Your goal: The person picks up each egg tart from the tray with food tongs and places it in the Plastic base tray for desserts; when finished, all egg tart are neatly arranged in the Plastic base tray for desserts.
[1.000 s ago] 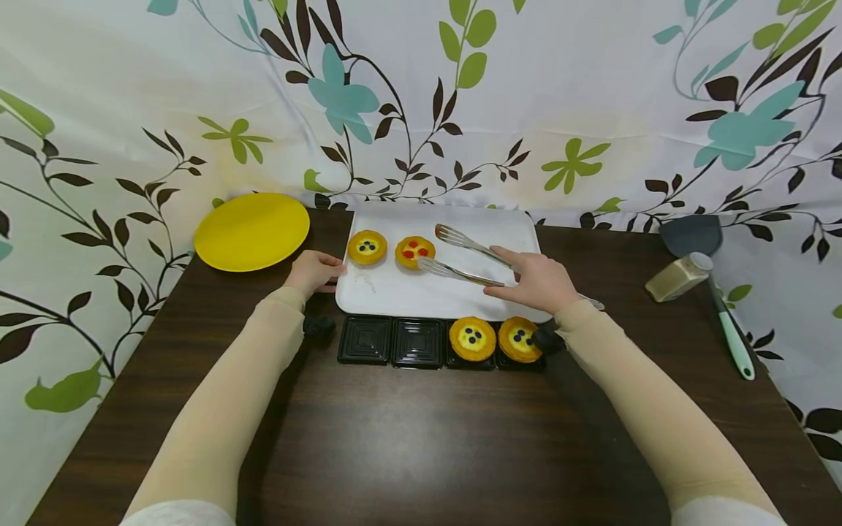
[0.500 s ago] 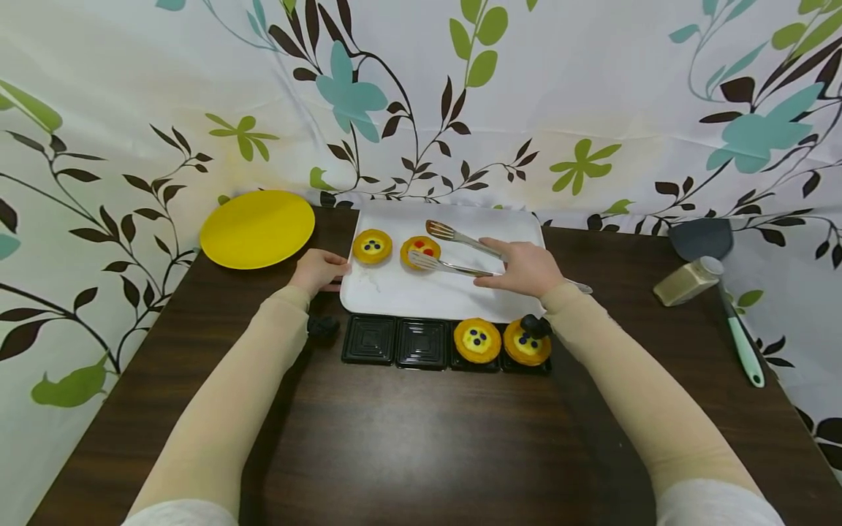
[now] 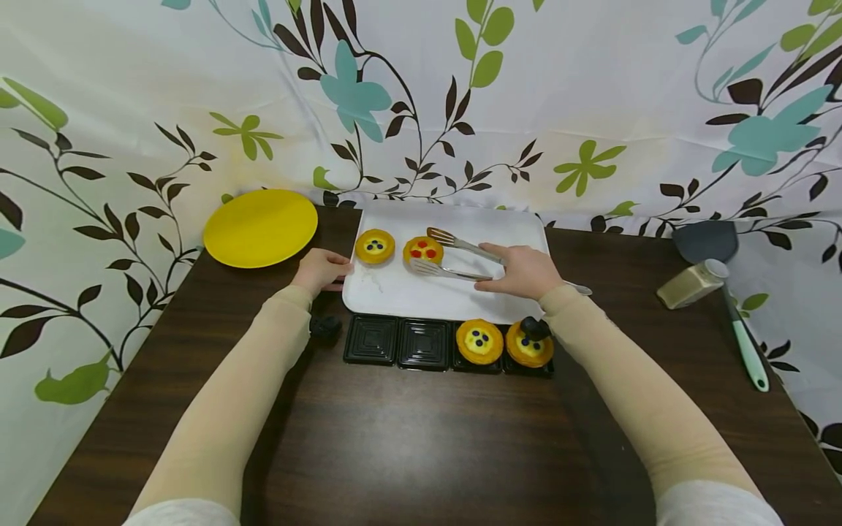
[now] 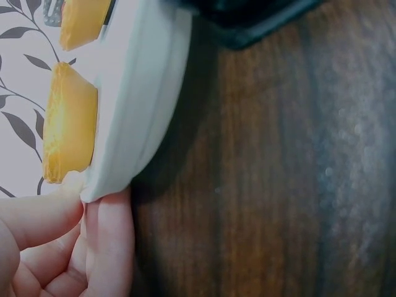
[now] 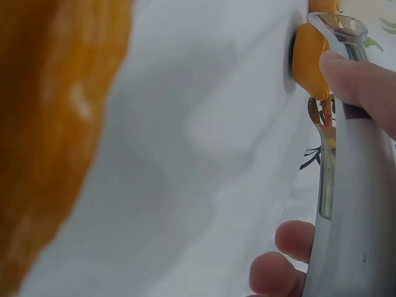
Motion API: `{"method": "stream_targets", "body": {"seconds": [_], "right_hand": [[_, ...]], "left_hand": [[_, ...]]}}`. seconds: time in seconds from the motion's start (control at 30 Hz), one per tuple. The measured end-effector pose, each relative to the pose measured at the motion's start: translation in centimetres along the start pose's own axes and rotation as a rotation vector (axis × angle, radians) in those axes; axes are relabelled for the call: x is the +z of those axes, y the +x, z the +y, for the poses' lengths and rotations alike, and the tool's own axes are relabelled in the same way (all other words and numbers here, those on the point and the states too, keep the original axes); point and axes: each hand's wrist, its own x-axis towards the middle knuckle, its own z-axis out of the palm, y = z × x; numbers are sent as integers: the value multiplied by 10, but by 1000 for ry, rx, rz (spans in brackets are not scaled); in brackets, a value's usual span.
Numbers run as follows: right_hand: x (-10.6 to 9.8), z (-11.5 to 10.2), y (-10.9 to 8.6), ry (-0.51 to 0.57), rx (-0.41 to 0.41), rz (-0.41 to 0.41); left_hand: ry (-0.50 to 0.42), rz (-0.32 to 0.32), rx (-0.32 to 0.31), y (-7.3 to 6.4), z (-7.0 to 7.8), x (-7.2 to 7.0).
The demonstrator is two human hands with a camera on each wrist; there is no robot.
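Observation:
My left hand point(image 3: 321, 269) pinches the left edge of a white tray point(image 3: 395, 296), its thumb point(image 4: 43, 216) on top and fingers beneath in the left wrist view. In my right hand point(image 3: 522, 270) is a pair of metal serving tongs point(image 3: 463, 274), gripped with the thumb on one arm and fingers on the other. The tongs' slotted ends are spread around an egg tart with red topping point(image 3: 422, 249); the nearer end overlaps its front edge in the head view. A tart with dark blue dots point(image 3: 374, 247) sits left of it on the tray.
Before the tray lies a row of black square trays point(image 3: 371, 340); two hold blue-dotted tarts point(image 3: 479, 342). A yellow plate point(image 3: 260, 229) stands back left. Far right are a seasoning jar point(image 3: 691, 285) and a spatula point(image 3: 746, 347). A patterned cloth point(image 3: 421, 95) hangs behind.
The tongs have moved left, so their spread ends now straddle the red-topped tart. My left hand stays at the tray's edge. The head view has shifted slightly.

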Motion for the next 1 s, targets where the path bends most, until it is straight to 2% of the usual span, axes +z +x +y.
{"method": "stream_targets", "body": {"seconds": [0.43, 0.73, 1.0], "right_hand": [[-3, 4, -17, 29, -18, 13], [-4, 7, -46, 60, -47, 51], [-3, 1, -76, 92, -73, 67]], "left_hand": [[-9, 2, -3, 2, 0, 2], [-2, 11, -8, 2, 0, 2], [1, 6, 2, -1, 0, 1]]}}
